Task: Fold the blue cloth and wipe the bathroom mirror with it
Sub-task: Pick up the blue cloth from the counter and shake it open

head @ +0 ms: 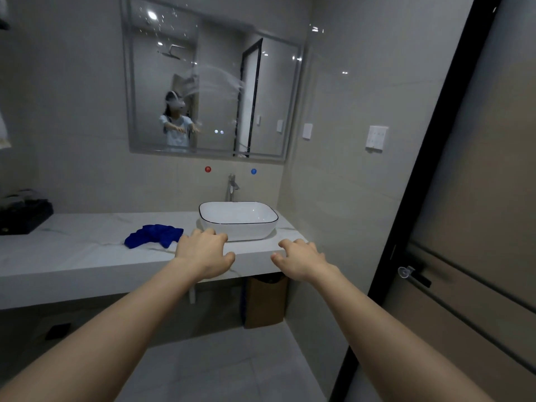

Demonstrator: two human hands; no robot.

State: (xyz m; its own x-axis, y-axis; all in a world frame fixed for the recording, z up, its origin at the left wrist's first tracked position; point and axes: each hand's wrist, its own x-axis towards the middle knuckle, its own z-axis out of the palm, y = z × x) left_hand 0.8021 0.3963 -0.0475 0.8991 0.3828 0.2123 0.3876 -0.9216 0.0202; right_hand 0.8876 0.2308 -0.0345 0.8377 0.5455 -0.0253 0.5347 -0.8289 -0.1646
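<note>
The left hand (203,253) is in the middle of the frame and the right hand (301,258) is further right. Both have loose, bent fingers and hold nothing. The blue cloth (153,235) lies bunched on the counter (72,256), stretched sideways, just left of the left hand, so that hand is nearer. The mirror (211,82) hangs above.

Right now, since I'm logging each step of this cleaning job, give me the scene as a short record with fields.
blue cloth: crumpled, unfolded, on the counter left of the basin
left hand: fingers loosely curled, holds nothing, just right of the cloth
right hand: loosely curled, holds nothing
mirror: on the wall above the basin, splashes and a streak
stage: folding not begun
</note>
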